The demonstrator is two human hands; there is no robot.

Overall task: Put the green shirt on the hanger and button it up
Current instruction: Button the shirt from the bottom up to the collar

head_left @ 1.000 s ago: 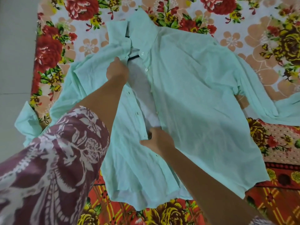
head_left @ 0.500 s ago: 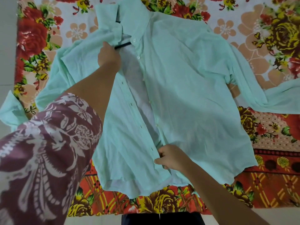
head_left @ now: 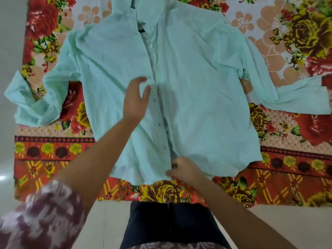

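Note:
The pale green shirt [head_left: 197, 78] lies flat, front up, on a floral blanket, sleeves spread to both sides. Its two front panels meet along the placket, and the row of buttons looks undone. A short piece of the black hanger [head_left: 142, 30] shows at the neck opening under the collar; the rest is hidden inside the shirt. My left hand [head_left: 135, 97] hovers with fingers spread over the left front panel, beside the placket. My right hand [head_left: 183, 170] pinches the bottom hem where the two panels meet.
The floral blanket [head_left: 287, 150] covers the pale floor, and its near edge runs just in front of my dark trousers [head_left: 170, 223]. The left sleeve cuff [head_left: 18, 90] hangs past the blanket's left edge onto the floor.
My left hand let go of the collar area and moved down to mid-shirt, now open. My right hand slid down the placket to the hem. The front panels were drawn together.

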